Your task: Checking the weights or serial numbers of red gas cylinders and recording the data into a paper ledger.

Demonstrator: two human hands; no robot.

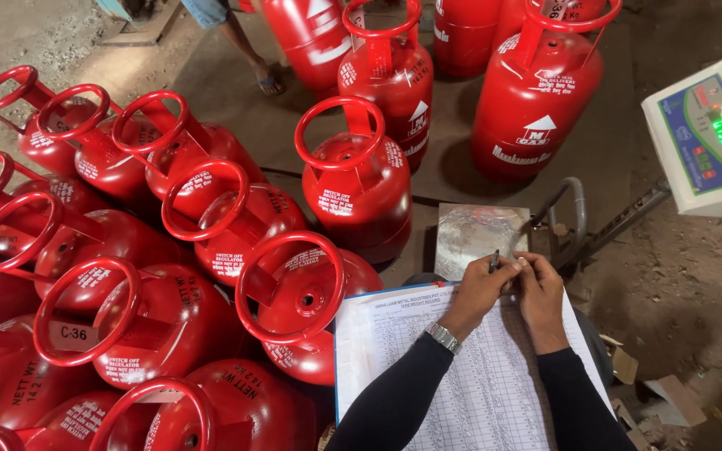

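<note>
- Over the top edge of the record sheet point(470, 376), my left hand point(480, 288) is closed around a dark pen point(495, 261), tip pointing up.
- Just right of it, touching, my right hand point(539, 288) has its fingers curled in at the pen; whether it actually grips it, I cannot tell.
- The record sheet, a printed table on a blue-edged board, lies under both my wrists.
- Left of the sheet crowd red gas cylinders point(302, 305), the nearest touching its corner.
- Beyond the sheet sits a metal scale platform point(480, 234); its display unit point(708, 142) is up right.
</note>
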